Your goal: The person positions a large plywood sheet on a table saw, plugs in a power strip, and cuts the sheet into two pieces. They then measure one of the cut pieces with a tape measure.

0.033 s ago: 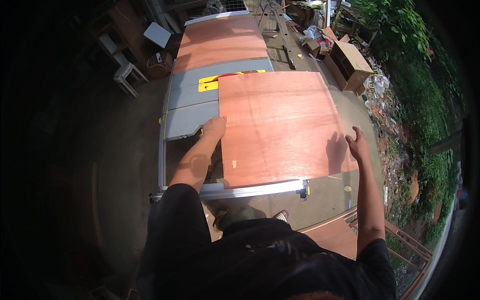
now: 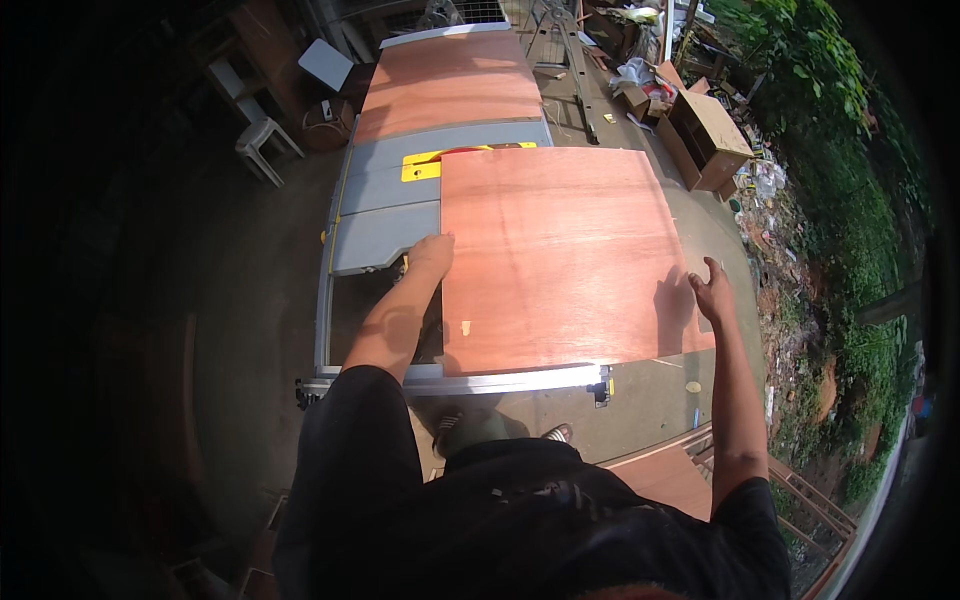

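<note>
A reddish-brown plywood sheet (image 2: 565,265) lies flat over the right part of a grey table saw (image 2: 385,235). My left hand (image 2: 430,257) is closed on the sheet's left edge, its fingertips partly hidden. Beside the right edge, my right hand (image 2: 712,292) has its thumb and fingers apart and curved. Whether its thumb touches the edge, I cannot tell. The hand's shadow falls on the sheet. Just beyond the sheet's far left corner is the saw's yellow insert plate (image 2: 420,172), with a red strip partly covered by the sheet.
A second plywood panel (image 2: 450,85) lies at the saw's far end. A silver rail (image 2: 500,383) crosses in front of me. A white stool (image 2: 265,150) stands left; a wooden cabinet (image 2: 705,140) and scattered rubbish lie right. Wooden frames (image 2: 800,490) are at lower right.
My view has shifted slightly. Both hands and the plywood sheet keep nearly the same places relative to each other.
</note>
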{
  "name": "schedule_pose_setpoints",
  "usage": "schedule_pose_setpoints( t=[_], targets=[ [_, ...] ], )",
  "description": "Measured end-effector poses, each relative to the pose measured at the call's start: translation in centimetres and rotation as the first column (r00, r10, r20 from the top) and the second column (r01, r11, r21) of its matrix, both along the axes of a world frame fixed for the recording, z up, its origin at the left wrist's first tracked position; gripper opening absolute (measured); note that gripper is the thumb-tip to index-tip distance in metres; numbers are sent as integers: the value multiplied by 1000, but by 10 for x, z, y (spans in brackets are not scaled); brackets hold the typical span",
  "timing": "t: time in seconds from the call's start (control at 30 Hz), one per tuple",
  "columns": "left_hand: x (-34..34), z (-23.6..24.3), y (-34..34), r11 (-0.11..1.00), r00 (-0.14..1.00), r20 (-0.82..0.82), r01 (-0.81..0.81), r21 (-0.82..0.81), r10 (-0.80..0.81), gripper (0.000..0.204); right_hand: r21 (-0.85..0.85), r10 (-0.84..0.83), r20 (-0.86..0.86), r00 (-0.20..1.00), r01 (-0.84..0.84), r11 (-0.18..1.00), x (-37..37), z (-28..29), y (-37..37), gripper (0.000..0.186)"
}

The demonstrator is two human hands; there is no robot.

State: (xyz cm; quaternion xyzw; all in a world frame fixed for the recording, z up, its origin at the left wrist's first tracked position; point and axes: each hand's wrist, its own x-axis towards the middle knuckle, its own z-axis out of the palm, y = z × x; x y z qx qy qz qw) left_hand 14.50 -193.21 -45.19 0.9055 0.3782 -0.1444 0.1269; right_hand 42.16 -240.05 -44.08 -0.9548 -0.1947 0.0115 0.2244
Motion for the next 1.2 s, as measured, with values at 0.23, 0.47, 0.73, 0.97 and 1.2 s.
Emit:
schedule_pose_setpoints(
  t=[0.23,0.47,0.73,0.97,1.2],
  targets=[
    [-3,-14,-11,994,991,80,-105,-44,108,51,268,1,-621,784,211,940,72,-77,8,59],
    [5,-30,-18,999,999,-15,-50,8,50,58,380,81,-532,843,152,912,69,-102,14,37],
    [34,-27,-47,991,992,14,-129,30,128,51,455,80,-487,870,175,873,94,-118,-12,27],
    [73,-40,-85,986,987,22,-161,45,160,51,511,126,-529,839,197,837,128,-105,-55,30],
    [122,-41,-128,985,986,1,-167,47,167,59,425,100,-559,823,181,887,184,-126,-103,43]
  ],
)
